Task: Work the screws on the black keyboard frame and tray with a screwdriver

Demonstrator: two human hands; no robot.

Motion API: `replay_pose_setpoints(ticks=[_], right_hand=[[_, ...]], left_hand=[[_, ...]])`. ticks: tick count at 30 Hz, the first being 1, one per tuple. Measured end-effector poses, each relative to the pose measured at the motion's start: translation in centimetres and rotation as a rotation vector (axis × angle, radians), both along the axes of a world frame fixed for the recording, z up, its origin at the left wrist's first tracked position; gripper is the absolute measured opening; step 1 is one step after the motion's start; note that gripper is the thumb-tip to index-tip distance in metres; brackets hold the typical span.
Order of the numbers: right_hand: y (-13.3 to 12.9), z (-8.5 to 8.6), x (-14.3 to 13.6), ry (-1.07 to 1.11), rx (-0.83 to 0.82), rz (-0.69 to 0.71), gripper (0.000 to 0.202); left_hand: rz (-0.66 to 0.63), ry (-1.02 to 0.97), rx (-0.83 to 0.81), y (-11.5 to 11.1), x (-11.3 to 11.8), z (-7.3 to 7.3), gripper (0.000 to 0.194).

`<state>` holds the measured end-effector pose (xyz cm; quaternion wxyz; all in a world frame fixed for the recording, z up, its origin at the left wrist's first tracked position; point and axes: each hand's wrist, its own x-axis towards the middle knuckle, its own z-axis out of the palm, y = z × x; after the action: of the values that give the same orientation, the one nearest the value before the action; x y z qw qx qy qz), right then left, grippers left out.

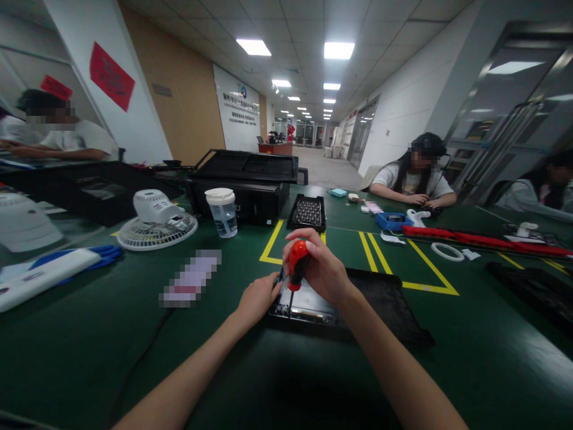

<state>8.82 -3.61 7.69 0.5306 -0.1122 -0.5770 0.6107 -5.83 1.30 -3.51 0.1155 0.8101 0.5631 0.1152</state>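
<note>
My right hand (329, 272) is wrapped around the red and black handle of a screwdriver (296, 263). Its thin shaft points down to the near left corner of a black plastic panel (380, 298), where a metallic strip shows. Whether the tip sits in a screw is too small to tell. At the panel's left edge, my left hand (257, 301) is closed, thumb and fingers gripping the rim. Part of the panel lies hidden under my right hand and forearm.
Beyond the panel stands a black tray of small parts (307, 213). A lidded water cup (221, 214), a white fan (156, 224) and a large black case (242, 194) are at the left. A blue box (393, 221) lies right; co-workers sit on both sides.
</note>
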Motion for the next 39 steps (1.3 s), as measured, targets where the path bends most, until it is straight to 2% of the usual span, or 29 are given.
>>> replay_pose_setpoints(ticks=[11, 17, 26, 33, 39], right_hand=[[0.1, -0.1, 0.3, -0.032, -0.002, 0.026, 0.021], [-0.1, 0.2, 0.6, -0.034, -0.014, 0.064, 0.02], [-0.3, 0.6, 1.5, -0.088, -0.016, 0.075, 0.017], [-0.5, 1.0, 2.4, -0.125, -0.016, 0.125, 0.016], [-0.5, 1.1, 2.8, -0.159, -0.01, 0.103, 0.017]], left_hand=[[0.011, 0.006, -0.014, -0.1, 0.1, 0.2, 0.03], [0.013, 0.001, -0.002, 0.0, 0.1, 0.0, 0.031], [0.022, -0.012, -0.042, -0.3, 0.3, 0.6, 0.03], [0.012, -0.001, -0.025, -0.2, 0.4, 0.3, 0.031], [0.024, 0.017, -0.027, -0.2, 0.5, 0.4, 0.031]])
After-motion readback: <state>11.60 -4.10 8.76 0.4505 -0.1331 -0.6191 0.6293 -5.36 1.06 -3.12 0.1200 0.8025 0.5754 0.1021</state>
